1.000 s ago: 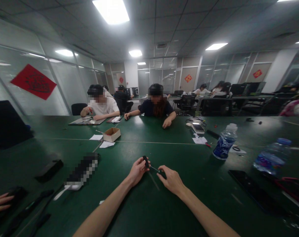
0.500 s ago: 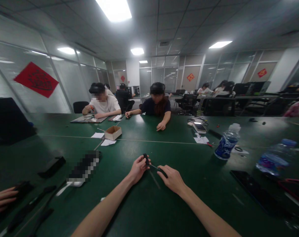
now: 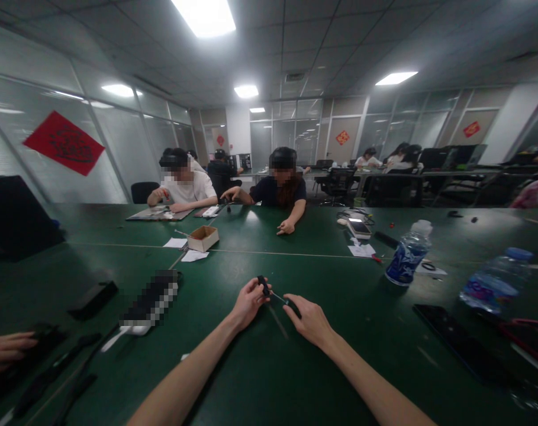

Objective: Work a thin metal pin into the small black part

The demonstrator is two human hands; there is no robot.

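Between the fingers of my left hand (image 3: 247,305) is a small black part (image 3: 263,286), held upright above the green table (image 3: 269,367). Its exact kind is too small to tell. My right hand (image 3: 311,320) grips a screwdriver (image 3: 292,307) by its dark handle. The thin metal shaft points left and its tip meets the black part, or comes very close to it. My right fingers and palm hide much of the handle.
To the right stand a water bottle (image 3: 408,254), a second bottle (image 3: 495,283) and a black phone (image 3: 450,337). A small open box (image 3: 203,238) sits beyond my hands. Leftward are a white-edged device (image 3: 148,305), a black block (image 3: 93,299) and another person's hand (image 3: 9,352). Two people sit opposite.
My hands stay almost in place, with the screwdriver still at the black part. Across the table, a person's arm has lifted slightly. The neighbour's hand at left has shifted a little.
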